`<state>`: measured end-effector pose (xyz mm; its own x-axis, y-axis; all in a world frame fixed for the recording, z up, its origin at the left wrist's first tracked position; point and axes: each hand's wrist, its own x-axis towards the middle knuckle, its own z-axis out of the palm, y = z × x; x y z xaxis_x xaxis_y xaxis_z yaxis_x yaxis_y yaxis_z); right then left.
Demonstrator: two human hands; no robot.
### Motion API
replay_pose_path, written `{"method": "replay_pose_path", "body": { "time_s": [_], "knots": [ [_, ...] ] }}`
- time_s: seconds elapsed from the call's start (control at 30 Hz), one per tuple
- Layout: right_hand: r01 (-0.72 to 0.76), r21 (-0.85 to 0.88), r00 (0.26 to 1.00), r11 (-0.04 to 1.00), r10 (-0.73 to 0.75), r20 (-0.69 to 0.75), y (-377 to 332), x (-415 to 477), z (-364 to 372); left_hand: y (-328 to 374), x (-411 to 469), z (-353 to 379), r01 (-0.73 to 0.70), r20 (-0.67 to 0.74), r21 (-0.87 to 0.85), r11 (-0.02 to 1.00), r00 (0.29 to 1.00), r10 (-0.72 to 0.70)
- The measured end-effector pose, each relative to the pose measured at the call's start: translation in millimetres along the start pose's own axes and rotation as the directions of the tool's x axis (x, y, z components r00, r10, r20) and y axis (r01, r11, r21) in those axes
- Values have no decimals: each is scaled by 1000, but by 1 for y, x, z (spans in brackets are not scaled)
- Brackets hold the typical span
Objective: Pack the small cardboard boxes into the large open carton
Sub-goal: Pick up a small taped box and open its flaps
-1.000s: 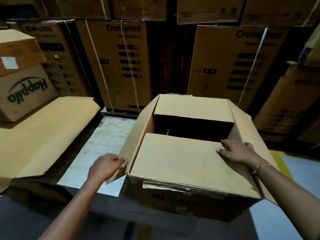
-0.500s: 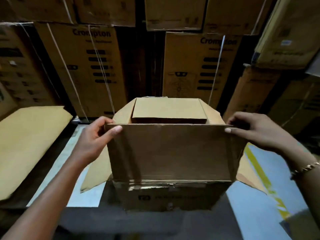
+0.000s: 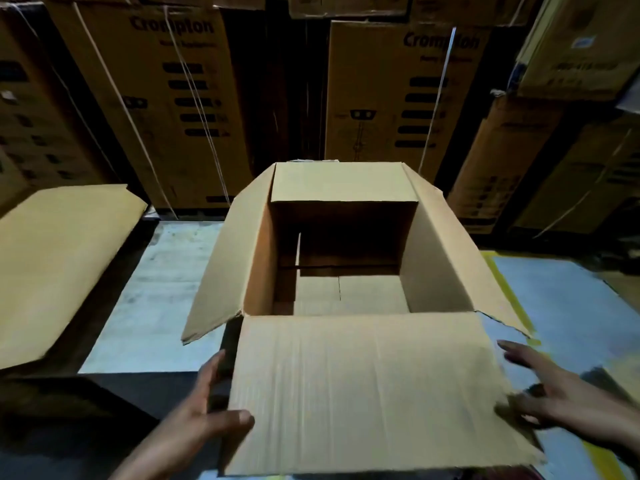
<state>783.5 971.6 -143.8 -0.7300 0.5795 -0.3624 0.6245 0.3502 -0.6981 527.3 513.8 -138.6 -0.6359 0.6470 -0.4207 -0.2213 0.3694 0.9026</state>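
Note:
The large open carton (image 3: 440, 258) stands in the middle with all its flaps spread outward. Inside, only its bare bottom shows. The near flap (image 3: 363, 386) is folded down toward me. My left hand (image 3: 204, 410) pinches that flap's left edge, thumb on top and fingers beside the carton wall. At the flap's right edge my right hand (image 3: 561, 400) has its fingers spread and straight, blurred, with the thumb touching the edge. No small cardboard box is in view.
Tall printed cartons (image 3: 166, 98) are stacked close behind and to the right (image 3: 561, 161). A flat sheet of cardboard (image 3: 59, 265) lies at the left. The carton rests on a pale surface (image 3: 156, 299) with a yellow stripe (image 3: 505, 292) at the right.
The near flap, held upright half a second ago, has swung outward and down toward me. Both hands have dropped with it to its side edges.

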Motion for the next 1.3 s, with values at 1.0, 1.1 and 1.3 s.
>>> {"method": "replay_pose_path", "body": {
  "time_s": [1.0, 1.1, 1.3],
  "knots": [
    [347, -749, 816, 564, 212, 538, -168, 160, -38, 55, 152, 44, -179, 79, 980, 91, 760, 645],
    [349, -693, 922, 631, -98, 375, -177, 222, -45, 106, 196, 44, -102, -22, 981, 166, 787, 617],
    [187, -630, 891, 754, -400, -213, -177, 356, -48, 165, 317, -35, 312, -490, 852, 421, 758, 430]
  ]
}}
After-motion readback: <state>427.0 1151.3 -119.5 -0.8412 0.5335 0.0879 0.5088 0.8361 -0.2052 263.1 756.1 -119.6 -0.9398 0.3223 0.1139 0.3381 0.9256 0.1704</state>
